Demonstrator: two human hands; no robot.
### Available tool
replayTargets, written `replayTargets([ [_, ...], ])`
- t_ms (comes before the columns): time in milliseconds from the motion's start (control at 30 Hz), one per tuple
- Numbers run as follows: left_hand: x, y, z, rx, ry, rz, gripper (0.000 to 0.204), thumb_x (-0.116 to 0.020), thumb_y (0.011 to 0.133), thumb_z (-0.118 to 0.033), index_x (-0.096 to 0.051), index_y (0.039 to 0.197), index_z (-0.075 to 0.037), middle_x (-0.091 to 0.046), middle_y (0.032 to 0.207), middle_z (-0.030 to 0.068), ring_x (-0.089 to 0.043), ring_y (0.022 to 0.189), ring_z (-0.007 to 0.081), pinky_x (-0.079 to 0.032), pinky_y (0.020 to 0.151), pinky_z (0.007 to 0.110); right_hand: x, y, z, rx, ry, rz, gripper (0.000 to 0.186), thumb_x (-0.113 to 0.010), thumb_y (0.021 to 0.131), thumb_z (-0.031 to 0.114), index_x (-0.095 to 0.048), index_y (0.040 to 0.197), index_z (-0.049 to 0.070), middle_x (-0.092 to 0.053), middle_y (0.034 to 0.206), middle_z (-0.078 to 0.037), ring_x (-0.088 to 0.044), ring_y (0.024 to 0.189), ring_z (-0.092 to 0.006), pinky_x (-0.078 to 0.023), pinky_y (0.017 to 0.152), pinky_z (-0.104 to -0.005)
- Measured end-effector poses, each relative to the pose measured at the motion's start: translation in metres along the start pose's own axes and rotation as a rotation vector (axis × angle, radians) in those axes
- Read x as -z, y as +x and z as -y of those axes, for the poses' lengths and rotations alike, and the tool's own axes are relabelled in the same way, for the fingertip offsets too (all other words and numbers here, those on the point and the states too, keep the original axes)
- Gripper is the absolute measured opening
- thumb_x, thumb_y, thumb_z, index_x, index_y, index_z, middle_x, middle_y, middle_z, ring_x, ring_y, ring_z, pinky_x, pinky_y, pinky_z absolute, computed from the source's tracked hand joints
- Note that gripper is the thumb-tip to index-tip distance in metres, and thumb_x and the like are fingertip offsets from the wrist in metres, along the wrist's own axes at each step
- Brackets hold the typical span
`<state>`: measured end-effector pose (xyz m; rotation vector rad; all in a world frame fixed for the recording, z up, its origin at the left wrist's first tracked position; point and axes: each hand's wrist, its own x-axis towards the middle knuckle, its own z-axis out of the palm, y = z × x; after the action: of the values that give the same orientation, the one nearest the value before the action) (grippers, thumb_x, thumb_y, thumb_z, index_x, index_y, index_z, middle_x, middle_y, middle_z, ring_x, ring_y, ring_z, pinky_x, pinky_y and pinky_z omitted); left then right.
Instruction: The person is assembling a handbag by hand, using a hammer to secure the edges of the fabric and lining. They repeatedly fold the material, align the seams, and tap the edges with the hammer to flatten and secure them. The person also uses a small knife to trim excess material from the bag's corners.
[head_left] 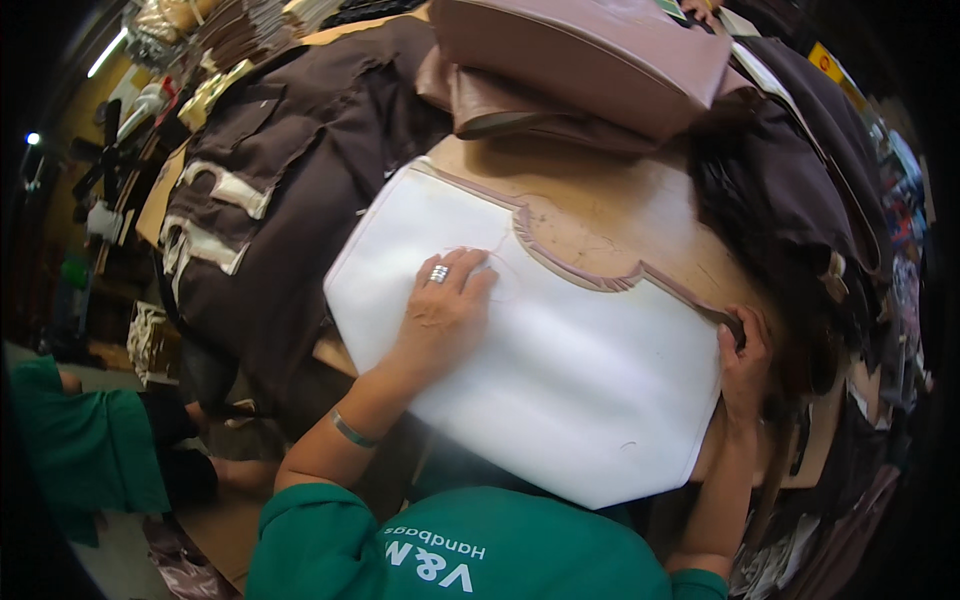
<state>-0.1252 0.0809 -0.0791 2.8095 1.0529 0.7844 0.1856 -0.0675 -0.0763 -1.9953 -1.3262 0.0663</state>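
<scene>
on the tan table [620, 190], a white panel [560, 380] lies in the middle.
dark brown fabric [310, 210] is heaped to its left, dusky-pink bags [590, 70] on its far side; the left hand [443, 310] rests on the panel, and apart from it the right hand [745, 365] grips the far right corner; whether the left pinches the thin pink thread [466, 248], i cannot tell.

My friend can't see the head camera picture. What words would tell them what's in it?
A person's left hand, wearing a ring, rests on a large white panel with a curved notch, while the right hand holds its far right corner. Beyond lies a pinkish bag-like piece, with dark brown material on both sides.
</scene>
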Motion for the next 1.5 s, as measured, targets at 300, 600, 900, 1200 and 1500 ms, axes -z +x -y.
replayTargets([
  [300,0.002,0.002,-0.004,-0.004,-0.002,0.038,0.024,-0.052,0.076,0.003,-0.055,0.100,0.000,-0.053,0.113,0.0155,-0.048,0.107,0.0336,-0.038,0.092,0.040,0.000,-0.001,0.001,0.028,0.037,-0.053,0.024,-0.057,0.073,-0.003,-0.057,0.097,0.002,-0.057,0.094,-0.011,-0.054,0.090,-0.0271,-0.043,0.080,-0.0340],
  [600,-0.001,0.002,-0.003,-0.017,0.015,0.013,0.026,-0.057,0.070,0.004,-0.055,0.095,-0.002,-0.054,0.108,0.0153,-0.051,0.103,0.0331,-0.038,0.091,0.041,0.000,-0.001,-0.002,0.022,0.060,-0.048,0.026,-0.058,0.072,-0.003,-0.057,0.098,0.002,-0.057,0.096,-0.011,-0.054,0.090,-0.0269,-0.044,0.077,-0.0332],
  [900,0.012,0.007,-0.004,-0.046,0.027,0.159,0.026,-0.052,0.078,-0.002,-0.055,0.104,-0.003,-0.051,0.114,0.0136,-0.050,0.102,0.0319,-0.040,0.088,0.038,-0.001,0.000,-0.002,0.063,0.061,-0.068,0.026,-0.058,0.071,-0.004,-0.058,0.096,0.001,-0.056,0.096,-0.011,-0.054,0.091,-0.0272,-0.044,0.079,-0.0341],
  [1200,0.016,0.058,-0.028,-0.240,-0.039,0.429,0.039,-0.058,0.080,-0.013,-0.048,0.117,-0.005,-0.046,0.119,0.0115,-0.047,0.109,0.0285,-0.039,0.089,0.039,0.001,-0.004,0.000,0.058,0.053,-0.126,0.020,-0.059,0.068,-0.002,-0.058,0.087,0.005,-0.056,0.089,-0.008,-0.054,0.086,-0.0264,-0.045,0.071,-0.0342],
  [1500,-0.046,0.090,-0.074,-0.315,-0.185,0.266,0.047,-0.061,0.078,-0.014,-0.043,0.120,-0.003,-0.045,0.121,0.0127,-0.047,0.106,0.0308,-0.039,0.089,0.040,0.002,-0.002,-0.004,0.020,0.221,-0.080,0.018,-0.056,0.067,-0.004,-0.053,0.084,0.003,-0.052,0.084,-0.007,-0.053,0.082,-0.0251,-0.044,0.068,-0.0323],
])
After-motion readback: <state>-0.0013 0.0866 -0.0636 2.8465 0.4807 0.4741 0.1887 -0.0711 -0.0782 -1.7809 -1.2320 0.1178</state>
